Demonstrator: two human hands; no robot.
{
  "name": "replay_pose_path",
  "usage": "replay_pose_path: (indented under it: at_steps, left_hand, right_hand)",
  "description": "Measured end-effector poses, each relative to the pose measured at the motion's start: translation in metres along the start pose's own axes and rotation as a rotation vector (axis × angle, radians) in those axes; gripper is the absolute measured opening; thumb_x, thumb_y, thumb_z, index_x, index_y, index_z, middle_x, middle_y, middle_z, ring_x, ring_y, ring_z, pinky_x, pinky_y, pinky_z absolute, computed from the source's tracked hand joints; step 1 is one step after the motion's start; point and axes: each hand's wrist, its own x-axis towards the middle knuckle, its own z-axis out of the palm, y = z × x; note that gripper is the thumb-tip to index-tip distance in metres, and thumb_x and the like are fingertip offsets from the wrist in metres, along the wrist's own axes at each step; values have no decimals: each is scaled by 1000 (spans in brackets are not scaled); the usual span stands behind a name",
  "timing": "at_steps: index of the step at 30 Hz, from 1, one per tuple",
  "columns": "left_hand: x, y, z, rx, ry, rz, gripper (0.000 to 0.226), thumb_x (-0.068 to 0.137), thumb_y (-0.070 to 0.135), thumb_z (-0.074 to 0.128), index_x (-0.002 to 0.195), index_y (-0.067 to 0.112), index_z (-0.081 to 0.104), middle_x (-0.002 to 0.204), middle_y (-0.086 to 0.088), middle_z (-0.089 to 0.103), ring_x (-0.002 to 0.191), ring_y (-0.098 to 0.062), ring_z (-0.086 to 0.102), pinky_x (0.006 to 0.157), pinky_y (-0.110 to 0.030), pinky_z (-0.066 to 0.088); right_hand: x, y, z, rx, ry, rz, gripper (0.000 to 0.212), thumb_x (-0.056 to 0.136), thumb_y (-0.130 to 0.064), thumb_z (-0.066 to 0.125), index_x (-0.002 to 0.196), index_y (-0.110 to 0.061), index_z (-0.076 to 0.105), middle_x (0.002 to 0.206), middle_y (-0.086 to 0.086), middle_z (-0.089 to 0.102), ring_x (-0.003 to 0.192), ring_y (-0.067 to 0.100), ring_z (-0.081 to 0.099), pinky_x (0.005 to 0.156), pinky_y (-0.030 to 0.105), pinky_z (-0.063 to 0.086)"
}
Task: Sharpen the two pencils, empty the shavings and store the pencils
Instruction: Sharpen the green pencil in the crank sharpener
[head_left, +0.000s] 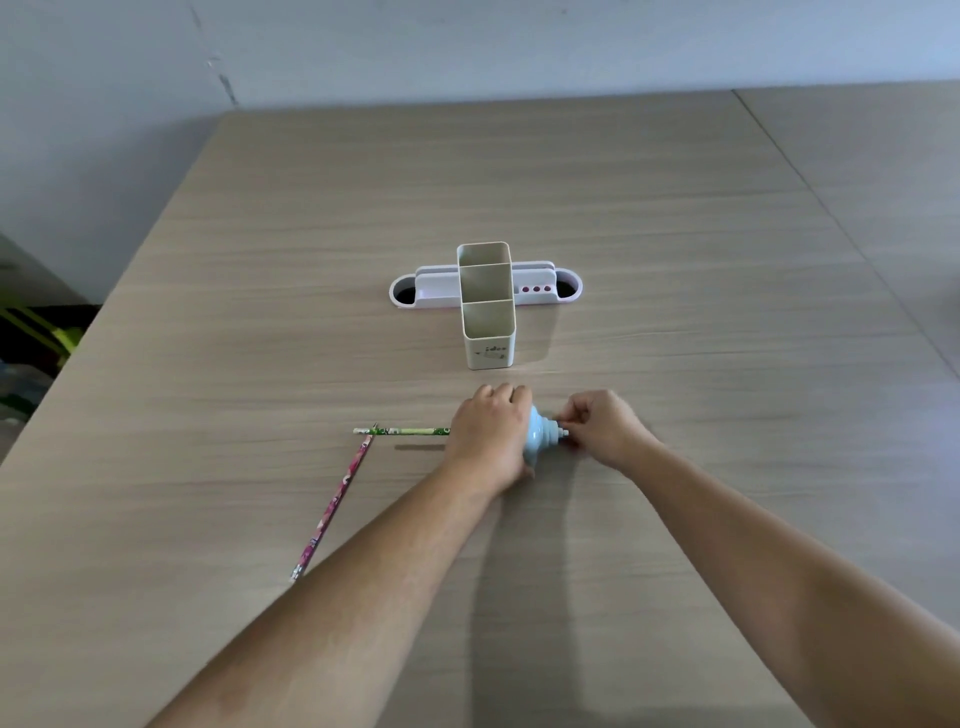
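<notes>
Resting on pale wood-grain bench (675, 260): light blue ribbed plastic sharpener (540, 435), left hand (491, 434) wrapped around its body, right hand (602, 428) fingers pinching its small end knob. Green patterned pencil (402, 431) protrudes leftward; pink patterned pencil (337, 496) lies beside. Cream compartmented organiser (485, 306) behind.

Organiser (487, 306) standing upright dead ahead of you, blocking straight reach to far counter (675, 218); open lanes running wide on both its sides. Pink pencil (335, 501) lying diagonally at near left, its tip touching end of green pencil (402, 431), which is sticking out leftward past your left hand (491, 434); together closing off that left corner. Right of your right hand (602, 426), counter lying bare to edge.
</notes>
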Motion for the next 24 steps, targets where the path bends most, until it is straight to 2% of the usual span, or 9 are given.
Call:
replay_pose_path:
  at_steps: [3, 5, 7, 10, 13, 15, 19, 21, 24]
  left_hand:
    - [0, 1, -1, 9, 21, 1, 58, 68, 24, 78, 115, 11, 47, 120, -5, 56, 111, -28, 52, 86, -37, 47]
    - [-2, 1, -2, 7, 12, 11, 65, 64, 29, 83, 115, 11, 47, 120, -5, 56, 110, -28, 51, 85, -37, 47]
    - [-5, 2, -3, 7, 11, 25, 65, 63, 30, 82, 114, 11, 47, 119, -5, 56, 108, -27, 51, 82, -36, 46]
    - [-8, 2, -4, -4, 8, 25, 64, 64, 30, 81, 116, 12, 47, 120, -5, 56, 110, -27, 50, 81, -35, 45]
    - [-6, 2, -3, 2, -4, 11, 67, 61, 29, 85, 114, 13, 48, 121, -4, 56, 112, -26, 50, 84, -36, 46]
    - [-5, 3, -2, 11, 1, -1, 61, 66, 24, 82, 115, 13, 47, 122, -4, 56, 112, -27, 50, 85, -37, 47]
    - [-5, 4, -1, 13, -1, -4, 64, 65, 27, 82, 116, 12, 47, 122, -5, 56, 112, -28, 51, 86, -37, 47]
    - [-6, 3, -3, 10, 1, 17, 65, 64, 30, 82, 115, 12, 47, 120, -4, 56, 109, -27, 51, 83, -36, 46]
    - [-8, 2, -4, 10, 3, 37, 64, 65, 30, 81, 116, 13, 46, 121, -4, 55, 108, -27, 50, 80, -35, 45]
  right_hand:
    - [-29, 4, -12, 64, -334, 102, 23, 80, 5, 64, 61, -7, 57, 55, 9, 59, 42, 11, 54, 44, 20, 47]
    - [-40, -12, -32, 212, -486, 121, 16, 82, 4, 62, 68, -4, 62, 55, 5, 65, 44, 8, 58, 47, 16, 51]
    - [-34, -31, -46, 307, -399, 60, 12, 82, 5, 62, 71, -2, 63, 54, 3, 67, 45, 6, 59, 50, 14, 52]
    - [-13, -42, -36, 368, -103, 28, 10, 80, 4, 65, 71, -1, 64, 58, 8, 63, 48, 10, 57, 50, 14, 53]
    - [0, -15, -7, 88, 45, 33, 23, 78, 1, 68, 61, -12, 60, 59, 6, 59, 53, 15, 53, 54, 26, 53]
    - [-11, 2, 0, -57, -43, 79, 28, 77, 1, 67, 56, -14, 56, 57, 5, 56, 50, 15, 52, 51, 26, 48]
    - [-42, -12, -29, 114, -485, 159, 17, 80, 4, 64, 66, -4, 62, 56, 8, 65, 43, 9, 58, 47, 17, 51]
    - [-39, -30, -45, 223, -417, 71, 13, 79, 6, 64, 69, -2, 64, 55, 5, 66, 45, 8, 59, 49, 15, 52]
    - [-20, -43, -36, 327, -85, 3, 11, 79, 5, 66, 70, -2, 64, 61, 9, 62, 50, 12, 57, 50, 14, 53]
